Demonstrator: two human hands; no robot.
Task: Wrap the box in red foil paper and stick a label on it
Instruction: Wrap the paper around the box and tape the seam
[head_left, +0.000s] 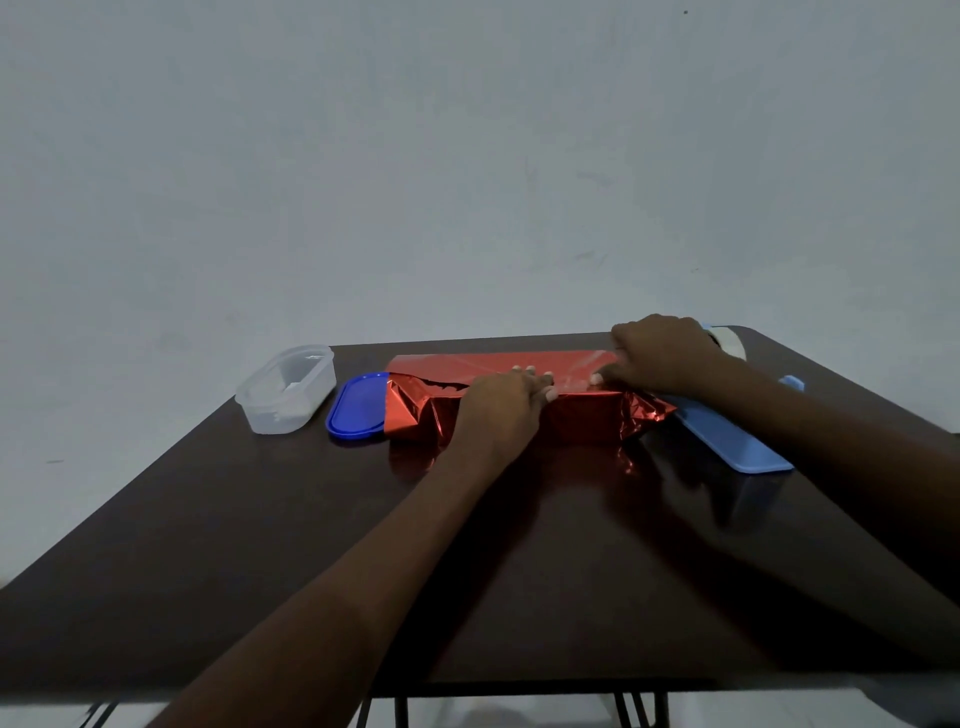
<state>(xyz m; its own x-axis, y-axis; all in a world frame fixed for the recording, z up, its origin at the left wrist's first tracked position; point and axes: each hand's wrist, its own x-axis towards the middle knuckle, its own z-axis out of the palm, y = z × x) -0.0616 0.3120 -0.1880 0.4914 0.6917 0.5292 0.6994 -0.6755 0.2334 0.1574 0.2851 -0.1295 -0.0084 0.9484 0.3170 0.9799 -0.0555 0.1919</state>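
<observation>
Clear tub (285, 389) sits lidless beside its blue lid (358, 408).

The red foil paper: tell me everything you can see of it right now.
The red foil paper is shiny, metallic and creased, lying mid-table on the dark table. A flat flap stretches along the far side; crumpled loose ends stick out at both sides, the left one overlapping the blue lid. The front face looks box-shaped, though the box itself is hidden. The left hand presses on top; the right hand grips the far flap's right end.
</observation>
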